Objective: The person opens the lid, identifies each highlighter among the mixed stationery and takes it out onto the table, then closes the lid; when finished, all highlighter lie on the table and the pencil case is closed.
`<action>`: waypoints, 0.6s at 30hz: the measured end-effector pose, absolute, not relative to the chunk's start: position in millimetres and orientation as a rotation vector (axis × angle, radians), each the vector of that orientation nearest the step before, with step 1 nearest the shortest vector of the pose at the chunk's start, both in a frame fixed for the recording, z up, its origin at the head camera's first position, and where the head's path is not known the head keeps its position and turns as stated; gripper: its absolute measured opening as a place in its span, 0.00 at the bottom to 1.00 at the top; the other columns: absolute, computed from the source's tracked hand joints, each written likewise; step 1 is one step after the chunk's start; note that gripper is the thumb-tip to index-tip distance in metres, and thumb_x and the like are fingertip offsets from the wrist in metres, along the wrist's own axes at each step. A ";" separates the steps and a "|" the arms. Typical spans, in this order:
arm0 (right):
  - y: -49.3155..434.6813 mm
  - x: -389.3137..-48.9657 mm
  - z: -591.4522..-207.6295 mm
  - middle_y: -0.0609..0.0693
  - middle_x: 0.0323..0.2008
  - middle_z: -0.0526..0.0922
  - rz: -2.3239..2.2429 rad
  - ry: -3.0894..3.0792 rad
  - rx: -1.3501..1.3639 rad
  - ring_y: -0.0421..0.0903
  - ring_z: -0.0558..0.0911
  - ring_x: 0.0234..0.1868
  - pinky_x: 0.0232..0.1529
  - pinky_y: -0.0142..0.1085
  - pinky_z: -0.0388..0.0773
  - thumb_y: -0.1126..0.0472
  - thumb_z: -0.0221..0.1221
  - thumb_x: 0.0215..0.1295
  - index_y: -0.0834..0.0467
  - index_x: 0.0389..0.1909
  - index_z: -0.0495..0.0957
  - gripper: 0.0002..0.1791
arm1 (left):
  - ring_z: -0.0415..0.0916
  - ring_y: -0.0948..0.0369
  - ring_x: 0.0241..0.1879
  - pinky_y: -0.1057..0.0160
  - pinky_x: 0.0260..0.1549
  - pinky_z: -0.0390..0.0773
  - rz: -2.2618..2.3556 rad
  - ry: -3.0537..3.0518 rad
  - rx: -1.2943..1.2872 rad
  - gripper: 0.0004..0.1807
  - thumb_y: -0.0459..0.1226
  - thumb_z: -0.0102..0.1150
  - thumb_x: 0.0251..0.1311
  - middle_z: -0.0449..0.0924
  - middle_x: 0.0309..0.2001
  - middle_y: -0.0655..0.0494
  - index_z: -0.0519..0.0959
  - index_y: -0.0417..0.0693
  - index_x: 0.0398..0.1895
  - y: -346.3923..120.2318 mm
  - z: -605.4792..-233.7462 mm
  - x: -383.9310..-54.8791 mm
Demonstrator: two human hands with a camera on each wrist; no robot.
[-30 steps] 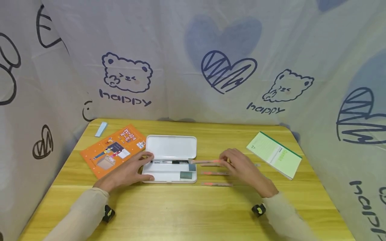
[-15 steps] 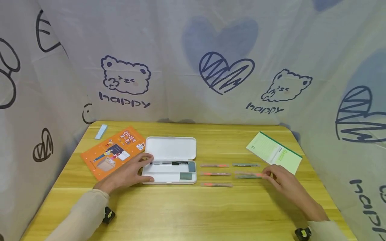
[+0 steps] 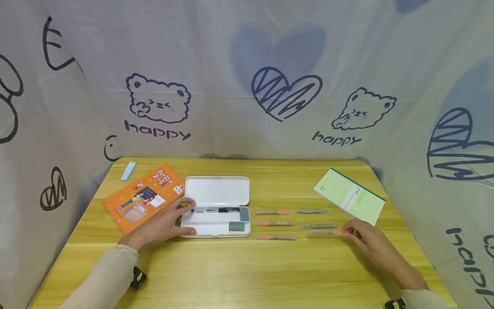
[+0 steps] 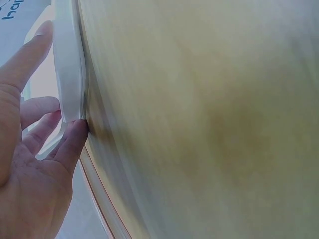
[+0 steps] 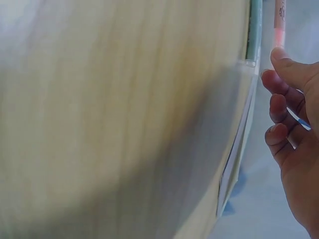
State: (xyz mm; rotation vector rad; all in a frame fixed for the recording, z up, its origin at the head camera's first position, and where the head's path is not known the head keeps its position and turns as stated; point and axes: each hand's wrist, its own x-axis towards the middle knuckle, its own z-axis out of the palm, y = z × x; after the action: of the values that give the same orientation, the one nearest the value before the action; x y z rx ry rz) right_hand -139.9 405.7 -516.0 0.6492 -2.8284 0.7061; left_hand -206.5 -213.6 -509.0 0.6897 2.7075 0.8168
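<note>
An open white pencil case lies at the middle of the table, lid folded back. Its left end is held by my left hand, thumb at the front corner and fingers at the hinge side. A black pen and two grey-green blocks lie inside. My right hand pinches one end of a pink highlighter between thumb and index finger, just in front of a green pen. In the right wrist view the highlighter appears raised over the table, beside the green pen.
Three pink highlighters lie stacked in a column right of the case, with another green pen beyond. A green notepad lies at the back right. Left of the case are an orange booklet and a pale blue strip.
My right hand went from near the case to the right with the pink highlighter, then slightly toward the front, bringing it in front of the green pen. The left hand stayed on the case.
</note>
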 end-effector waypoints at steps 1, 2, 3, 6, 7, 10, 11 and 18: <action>405.6 -139.3 -516.9 0.36 0.39 0.83 0.714 -2.832 0.650 0.27 0.71 0.33 0.30 0.29 0.73 0.66 0.68 0.75 0.49 0.44 0.84 0.07 | 0.58 0.36 0.82 0.32 0.78 0.67 0.816 2.707 0.692 0.50 0.58 0.73 0.68 0.60 0.83 0.43 0.66 0.40 0.83 -213.6 -509.2 -206.6; 405.5 -138.8 -518.0 0.36 0.38 0.83 0.722 -2.832 0.652 0.27 0.71 0.33 0.30 0.29 0.73 0.66 0.68 0.74 0.49 0.44 0.84 0.07 | 0.58 0.36 0.82 0.32 0.78 0.67 0.815 2.708 0.694 0.50 0.58 0.73 0.68 0.60 0.83 0.42 0.66 0.40 0.83 -213.3 -509.3 -206.7; 405.2 -138.5 -519.2 0.36 0.38 0.83 0.730 -2.827 0.652 0.27 0.71 0.33 0.30 0.29 0.74 0.66 0.68 0.74 0.48 0.44 0.84 0.08 | 0.57 0.36 0.83 0.32 0.78 0.67 0.816 2.707 0.692 0.50 0.58 0.73 0.68 0.60 0.84 0.43 0.66 0.40 0.84 -213.1 -509.3 -206.7; 404.6 -137.6 -523.0 0.36 0.40 0.83 0.748 -2.820 0.650 0.28 0.72 0.34 0.31 0.29 0.74 0.66 0.69 0.73 0.47 0.44 0.85 0.09 | 0.57 0.36 0.83 0.32 0.78 0.66 0.811 2.710 0.690 0.50 0.58 0.73 0.68 0.59 0.84 0.42 0.66 0.40 0.84 -213.1 -509.2 -206.9; 404.3 -137.6 -524.4 0.36 0.40 0.84 0.745 -2.815 0.652 0.28 0.72 0.34 0.32 0.30 0.75 0.66 0.69 0.72 0.47 0.45 0.85 0.09 | 0.57 0.36 0.83 0.32 0.78 0.66 0.811 2.711 0.692 0.50 0.57 0.73 0.68 0.59 0.84 0.42 0.66 0.40 0.84 -213.2 -508.9 -206.8; 402.7 -137.7 -528.5 0.37 0.42 0.85 0.750 -2.817 0.653 0.28 0.74 0.37 0.34 0.30 0.77 0.65 0.70 0.73 0.47 0.45 0.85 0.09 | 0.57 0.35 0.82 0.31 0.77 0.66 0.810 2.714 0.692 0.50 0.57 0.73 0.68 0.59 0.84 0.42 0.66 0.40 0.83 -213.3 -508.7 -206.6; 402.2 -137.8 -529.7 0.37 0.42 0.85 0.745 -2.823 0.653 0.28 0.74 0.38 0.35 0.30 0.77 0.64 0.70 0.73 0.47 0.46 0.85 0.08 | 0.57 0.35 0.82 0.31 0.77 0.66 0.812 2.713 0.690 0.50 0.57 0.73 0.68 0.59 0.84 0.42 0.66 0.40 0.83 -213.2 -508.6 -206.5; 399.3 -139.4 -534.9 0.36 0.42 0.85 0.762 -2.890 0.605 0.27 0.76 0.38 0.35 0.30 0.79 0.61 0.68 0.75 0.45 0.46 0.85 0.07 | 0.57 0.36 0.83 0.31 0.78 0.66 0.818 2.713 0.685 0.50 0.57 0.73 0.68 0.59 0.84 0.43 0.66 0.40 0.84 -212.5 -509.7 -206.7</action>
State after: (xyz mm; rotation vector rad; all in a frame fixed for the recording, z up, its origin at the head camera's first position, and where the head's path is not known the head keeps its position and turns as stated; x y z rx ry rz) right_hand -139.4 399.3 -534.9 0.6054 -2.8900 0.7625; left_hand -206.7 -212.5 -509.7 0.6852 2.7128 0.8181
